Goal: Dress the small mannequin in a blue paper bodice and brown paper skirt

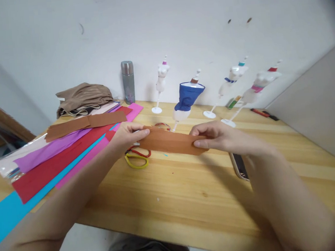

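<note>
Left of the landmark, a white plastic dress form wrapped in blue cloth [189, 94], lies a layered pile of flat fabric strips [51, 174] in turquoise, red, purple, magenta and brown. The left forearm covers part of the pile; its lower layers cannot be made out. Crumpled tan cloth [84, 96] sits behind it, left of the landmark. A grey metal-capped bottle [128, 84] stands upright, nearer the landmark on that side.

Left hand [131, 135]: in front and left of the landmark, thumb closed down on the fingers, gripping one end of a rust-brown rectangular fabric strip [170, 139]. The fingertips beneath are hidden. Below it lie scissors with yellow and red looped handles [139, 167]; the strip and hand conceal the rest.

The strip is held in front of the landmark, hiding its base. Its long axis runs left to right across the person's front, the right end slightly lower and nearer the person.

Right hand [210, 135]: in front and right of the landmark, thumb and forefinger pinched on the strip's other end; the remaining fingers are partly obscured. A dark-screened phone [240, 166], right of and nearer than the landmark, is cut off by the right forearm. Farther right stand two white plastic dress forms [264, 78] with coloured bands.
</note>
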A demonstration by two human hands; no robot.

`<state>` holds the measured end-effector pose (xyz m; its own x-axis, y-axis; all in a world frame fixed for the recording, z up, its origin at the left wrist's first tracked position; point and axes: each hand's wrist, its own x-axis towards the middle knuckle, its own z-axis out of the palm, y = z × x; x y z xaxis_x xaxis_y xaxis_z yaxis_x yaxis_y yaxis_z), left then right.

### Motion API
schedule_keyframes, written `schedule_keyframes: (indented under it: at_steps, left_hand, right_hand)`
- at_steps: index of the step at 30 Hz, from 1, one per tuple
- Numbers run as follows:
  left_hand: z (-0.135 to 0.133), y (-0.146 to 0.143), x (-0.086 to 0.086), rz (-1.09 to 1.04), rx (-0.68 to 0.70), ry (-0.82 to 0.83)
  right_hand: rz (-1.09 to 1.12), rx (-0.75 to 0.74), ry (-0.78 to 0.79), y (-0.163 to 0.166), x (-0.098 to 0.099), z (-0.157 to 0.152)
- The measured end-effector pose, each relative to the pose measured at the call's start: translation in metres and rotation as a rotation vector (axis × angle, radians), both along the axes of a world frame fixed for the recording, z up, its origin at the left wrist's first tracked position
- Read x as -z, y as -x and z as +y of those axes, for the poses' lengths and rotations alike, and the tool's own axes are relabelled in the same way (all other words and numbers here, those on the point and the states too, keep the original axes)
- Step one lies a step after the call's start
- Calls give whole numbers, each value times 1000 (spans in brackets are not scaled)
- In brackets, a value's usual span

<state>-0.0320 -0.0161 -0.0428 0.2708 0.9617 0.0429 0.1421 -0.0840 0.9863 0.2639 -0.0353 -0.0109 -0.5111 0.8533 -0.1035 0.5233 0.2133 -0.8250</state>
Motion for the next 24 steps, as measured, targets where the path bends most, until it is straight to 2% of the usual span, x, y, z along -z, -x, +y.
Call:
schedule_keyframes:
  at_steps: [10, 20, 24]
  left_hand:
    - [5, -3, 7, -41, -7, -74]
    - [6, -1, 9, -35, -13, -100]
    - [8, 1, 9, -16, -48, -114]
  right_hand:
    - [107, 251, -3, -18, -4, 5]
    - [102, 261, -63, -22, 0, 6]
    - [146, 262, -18, -22, 0, 7]
